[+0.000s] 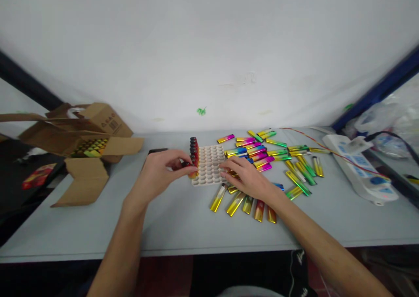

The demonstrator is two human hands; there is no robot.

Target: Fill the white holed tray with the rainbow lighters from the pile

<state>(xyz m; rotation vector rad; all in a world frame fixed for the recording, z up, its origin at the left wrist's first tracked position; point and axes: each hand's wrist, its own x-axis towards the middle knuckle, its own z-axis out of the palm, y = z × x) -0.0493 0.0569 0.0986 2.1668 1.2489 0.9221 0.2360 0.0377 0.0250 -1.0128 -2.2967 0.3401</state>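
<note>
Red lighters upright, black ends up

White wall, faint scuffs; grey table; blue post; reddish floor.

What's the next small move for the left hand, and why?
Probably straighten the lighter at the fingertips of the left hand and press it down into the white tray. Its black top seems to lean out at the near end of the standing row, whose other tops line up. The fingers hide whether it is seated.
</note>
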